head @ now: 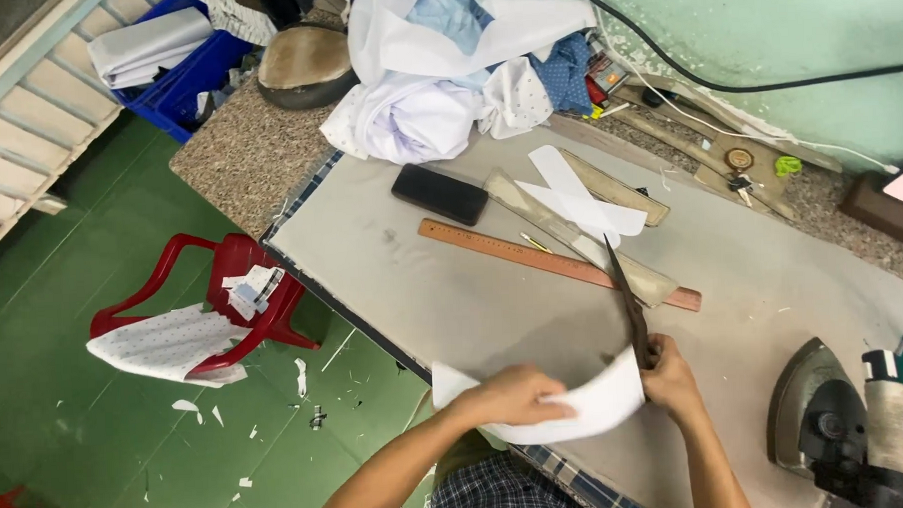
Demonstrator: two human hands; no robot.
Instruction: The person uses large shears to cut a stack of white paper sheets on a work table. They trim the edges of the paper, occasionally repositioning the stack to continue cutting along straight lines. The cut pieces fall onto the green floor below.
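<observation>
1. Work in hand: the person is cutting a white piece of fabric or stiff interlining at the near edge of the padded table. The piece is curved upward, held off the table surface between both hands.
2. Left hand: fingers closed over the top of the white piece, pinching it near its middle and steadying it.
3. Right hand: clamped on the handles of large dark scissors. The blades point away from the person, toward the far edge, and appear closed or nearly so; the exact gap cannot be told.
4. Position of the scissors: the blade tips lie over the wooden ruler, which runs diagonally across the middle of the table.
5. Surroundings: a black flat case lies beyond the ruler; white cut strips rest on pale pattern sticks; a heap of white and blue cloth sits at the far edge; an iron stands at the near right corner.
6. Judgement on step: the cut appears to be mid-way, at the piece's right end.
7. Next move calls for: feeding the piece steadily into the blades, with the left fingers kept clear of the cutting line.
</observation>
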